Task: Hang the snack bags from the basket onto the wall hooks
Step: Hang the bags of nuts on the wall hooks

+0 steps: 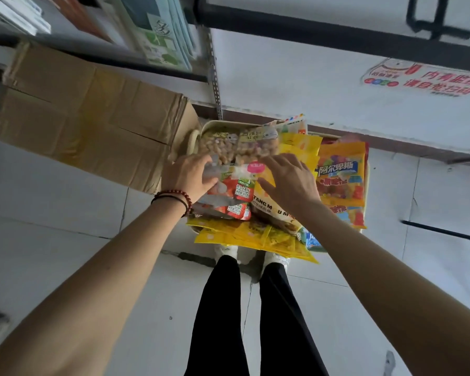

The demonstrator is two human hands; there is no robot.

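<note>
A cream basket [194, 139] heaped with snack bags stands on the floor by the wall. On top lie clear bags of nuts [244, 145], red strawberry bags [239, 194], yellow bags [258, 234] and orange gummy bags [339, 172]. My left hand [190, 176] rests on the near edge of the nut bags, fingers curled over it. My right hand [291, 180] lies flat with fingers spread on the nut bags and a yellow bag. No bag is lifted.
A large cardboard box [92, 118] lies on the floor, touching the basket's left side. A metal shelf post [215, 77] rises behind it. The white wall carries a black bar [337, 31] and a printed sticker [423, 80]. My legs stand just below the basket.
</note>
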